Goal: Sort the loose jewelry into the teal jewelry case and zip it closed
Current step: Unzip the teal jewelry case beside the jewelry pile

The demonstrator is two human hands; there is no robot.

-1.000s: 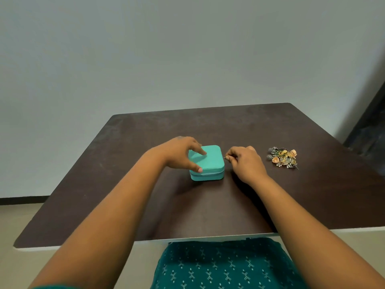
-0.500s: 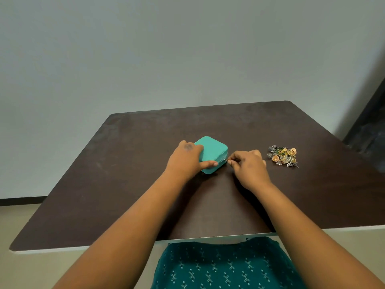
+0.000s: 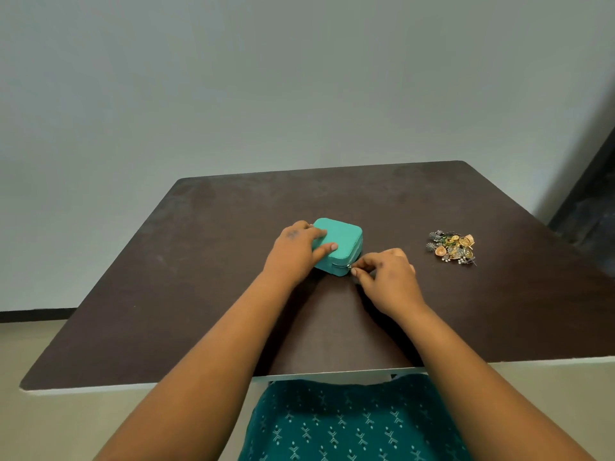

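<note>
Case at frame centre, zip being opened, we judge.
Left hand presses the teal jewelry case; right hand pinches the zip pull. Loose jewelry lies at right, untouched. Next: run the zip round.

dark brown table, grey wall

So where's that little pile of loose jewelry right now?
The small heap of gold and silver jewelry lies on the dark brown table, toward its right side, just beyond the right hand and apart from it.
</note>
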